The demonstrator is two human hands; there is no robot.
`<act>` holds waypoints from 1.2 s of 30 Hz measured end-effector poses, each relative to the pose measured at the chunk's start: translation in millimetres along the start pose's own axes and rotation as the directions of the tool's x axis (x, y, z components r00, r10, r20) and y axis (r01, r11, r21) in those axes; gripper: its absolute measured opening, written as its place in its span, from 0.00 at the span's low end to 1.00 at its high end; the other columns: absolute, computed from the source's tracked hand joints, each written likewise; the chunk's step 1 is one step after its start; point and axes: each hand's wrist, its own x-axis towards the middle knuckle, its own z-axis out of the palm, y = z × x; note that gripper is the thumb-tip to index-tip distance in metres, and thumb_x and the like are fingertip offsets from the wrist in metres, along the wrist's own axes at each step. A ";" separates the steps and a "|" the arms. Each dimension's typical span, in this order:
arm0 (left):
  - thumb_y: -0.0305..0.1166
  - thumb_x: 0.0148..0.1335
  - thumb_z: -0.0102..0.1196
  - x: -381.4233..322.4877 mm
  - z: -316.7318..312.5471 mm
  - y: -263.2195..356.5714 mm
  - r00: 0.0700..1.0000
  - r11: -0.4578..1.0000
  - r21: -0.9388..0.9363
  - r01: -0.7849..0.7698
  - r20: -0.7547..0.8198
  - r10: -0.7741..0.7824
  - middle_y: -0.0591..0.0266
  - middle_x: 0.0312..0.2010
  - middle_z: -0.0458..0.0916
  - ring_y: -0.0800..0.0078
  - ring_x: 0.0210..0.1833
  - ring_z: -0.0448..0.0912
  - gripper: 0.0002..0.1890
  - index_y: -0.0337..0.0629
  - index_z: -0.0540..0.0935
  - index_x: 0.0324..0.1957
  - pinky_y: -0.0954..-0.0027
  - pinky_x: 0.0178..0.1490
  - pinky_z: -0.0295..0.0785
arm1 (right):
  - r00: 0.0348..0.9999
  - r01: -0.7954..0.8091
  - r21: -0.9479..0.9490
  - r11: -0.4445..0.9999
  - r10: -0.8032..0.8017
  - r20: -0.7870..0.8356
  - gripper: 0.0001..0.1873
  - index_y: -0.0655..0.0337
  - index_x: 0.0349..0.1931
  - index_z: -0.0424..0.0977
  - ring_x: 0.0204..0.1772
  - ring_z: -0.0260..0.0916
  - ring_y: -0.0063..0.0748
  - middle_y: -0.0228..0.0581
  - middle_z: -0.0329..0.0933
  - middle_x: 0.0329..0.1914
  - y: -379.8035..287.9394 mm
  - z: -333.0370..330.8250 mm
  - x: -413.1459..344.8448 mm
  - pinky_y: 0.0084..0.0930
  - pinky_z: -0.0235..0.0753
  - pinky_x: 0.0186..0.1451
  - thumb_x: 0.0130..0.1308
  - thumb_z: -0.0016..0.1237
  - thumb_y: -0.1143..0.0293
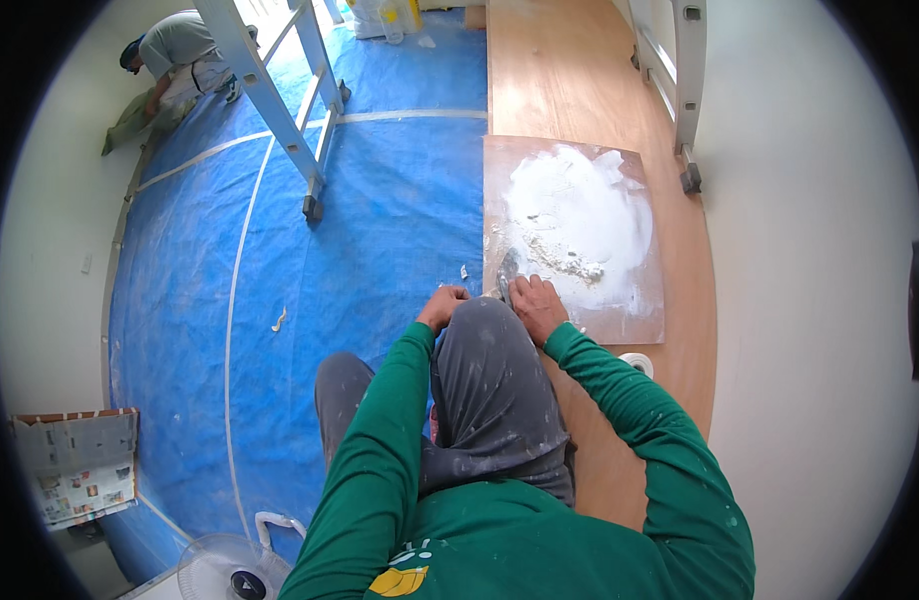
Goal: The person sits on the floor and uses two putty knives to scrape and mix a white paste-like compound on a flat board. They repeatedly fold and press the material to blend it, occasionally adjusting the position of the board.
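On a board (647, 322) lies a broad spread of white plaster-like paste (579, 202), with rough crumbly lumps along its near side. My right hand (538, 306) is at the board's near left corner, fingers curled against a smeared grey blade, which looks like a putty knife (508, 268). The thumb side of this grip is hidden. My left hand (444, 306) is just left of my raised knee (489, 330), its fingers bent together above the blue sheet. The knee hides part of the fingertips, so whether they pinch something cannot be seen.
Blue sheeting (384, 195) with white tape lines covers the left floor; wood panels (564, 75) lie right. Aluminium ladders (279, 112) (684, 90) stand ahead. A tape roll (637, 364) sits near my right forearm. A fan (234, 570) stands behind left. A person (178, 60) bends by the wall.
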 end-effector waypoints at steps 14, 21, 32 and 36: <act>0.32 0.58 0.68 8.5 2.6 -3.3 0.996 0.999 -0.034 0.042 0.074 -0.040 0.72 0.23 0.79 0.82 0.26 0.72 0.08 0.41 0.82 0.27 0.73 0.30 0.67 | 0.996 0.035 -0.053 0.998 -0.039 -0.085 0.14 0.63 0.47 0.76 0.51 0.70 0.41 0.39 0.74 0.45 5.4 0.8 8.4 0.37 0.68 0.52 0.64 0.47 0.67; 0.32 0.58 0.67 11.8 0.7 -6.9 0.995 0.996 0.015 0.085 0.046 -0.086 0.71 0.23 0.80 0.83 0.26 0.72 0.08 0.41 0.83 0.27 0.72 0.30 0.67 | 1.000 -0.028 -0.046 0.999 0.028 -0.006 0.10 0.61 0.40 0.80 0.50 0.70 0.40 0.39 0.74 0.43 1.3 0.3 28.4 0.38 0.67 0.52 0.64 0.46 0.69; 0.37 0.55 0.69 11.8 -0.5 -10.9 1.000 1.000 -0.002 -0.014 0.027 0.014 0.70 0.21 0.78 0.82 0.25 0.70 0.13 0.39 0.82 0.24 0.71 0.29 0.66 | 0.993 -0.109 -0.069 0.992 0.106 -0.048 0.11 0.62 0.41 0.78 0.49 0.70 0.40 0.40 0.73 0.44 -2.6 3.2 16.0 0.38 0.67 0.51 0.63 0.47 0.69; 0.33 0.58 0.67 10.3 3.0 -9.6 0.997 0.999 -0.032 -0.004 0.080 0.006 0.73 0.22 0.78 0.84 0.26 0.70 0.11 0.41 0.81 0.25 0.72 0.30 0.66 | 0.983 -0.167 -0.119 0.979 0.156 -0.093 0.10 0.61 0.41 0.78 0.48 0.70 0.40 0.39 0.72 0.42 2.8 11.6 -3.4 0.38 0.67 0.50 0.63 0.46 0.70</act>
